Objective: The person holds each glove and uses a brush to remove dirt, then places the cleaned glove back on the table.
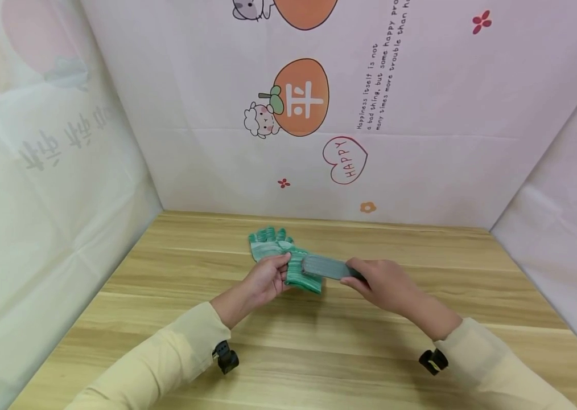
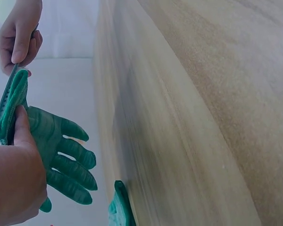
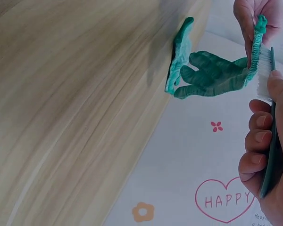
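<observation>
A green knitted work glove (image 1: 309, 280) is held up off the table by my left hand (image 1: 267, 280), which pinches it near the cuff. Its coated fingers (image 2: 70, 162) hang down in the left wrist view. My right hand (image 1: 383, 283) grips the handle of a dark grey-green brush (image 1: 325, 266). White bristles (image 3: 264, 77) touch the glove's cuff in the right wrist view. Beyond the left hand, a second green glove (image 1: 264, 249) lies on the table; the held glove and hand partly cover it in the head view.
The wood-grain table (image 1: 191, 353) meets a white printed cloth (image 1: 421, 171) at the back. More cloth (image 1: 53, 216) hangs on the left side and on the right. Each wrist wears a small black camera (image 1: 226, 357) on a strap.
</observation>
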Motion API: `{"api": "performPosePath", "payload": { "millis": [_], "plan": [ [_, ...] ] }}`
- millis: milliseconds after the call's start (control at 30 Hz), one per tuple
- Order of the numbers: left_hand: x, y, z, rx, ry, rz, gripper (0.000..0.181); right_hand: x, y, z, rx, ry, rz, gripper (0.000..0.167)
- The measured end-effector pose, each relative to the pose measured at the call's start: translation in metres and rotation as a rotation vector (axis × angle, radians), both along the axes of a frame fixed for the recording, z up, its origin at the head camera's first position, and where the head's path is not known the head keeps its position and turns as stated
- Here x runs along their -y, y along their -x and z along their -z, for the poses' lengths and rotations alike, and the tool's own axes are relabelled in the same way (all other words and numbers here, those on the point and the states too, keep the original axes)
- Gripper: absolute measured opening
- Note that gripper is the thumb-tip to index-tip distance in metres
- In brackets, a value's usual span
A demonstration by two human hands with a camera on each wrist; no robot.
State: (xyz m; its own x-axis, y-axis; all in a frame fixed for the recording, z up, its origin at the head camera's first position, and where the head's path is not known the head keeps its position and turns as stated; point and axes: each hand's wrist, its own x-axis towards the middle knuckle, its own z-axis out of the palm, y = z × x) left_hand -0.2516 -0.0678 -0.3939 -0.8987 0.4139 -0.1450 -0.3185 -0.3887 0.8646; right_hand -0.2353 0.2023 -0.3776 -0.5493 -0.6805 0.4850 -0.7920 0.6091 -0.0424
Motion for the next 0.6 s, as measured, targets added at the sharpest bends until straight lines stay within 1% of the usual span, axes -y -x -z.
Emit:
{"api": "performPosePath", "payload": {
  "millis": [133,267,367,467,600],
  "plan": [
    [0.002,0.001,0.0,0.012,-0.003,-0.026,0.025,-0.004,-0.001,0.001,0.003,0.001,0.013,0.021],
    [0.005,0.001,0.0,0.01,0.004,-0.029,0.031,-0.009,-0.003,0.001,0.031,-0.004,0.035,0.02],
    [0.006,0.001,0.002,-0.001,0.012,-0.029,0.035,-0.011,-0.003,0.0,0.03,-0.003,0.034,0.02],
    [0.005,0.002,0.003,0.0,0.026,-0.027,0.032,-0.009,-0.002,-0.003,0.008,0.001,0.02,0.02],
    [0.001,0.001,0.002,-0.002,0.049,-0.01,0.026,-0.001,-0.002,-0.01,0.004,-0.009,0.016,0.02]
  ]
}}
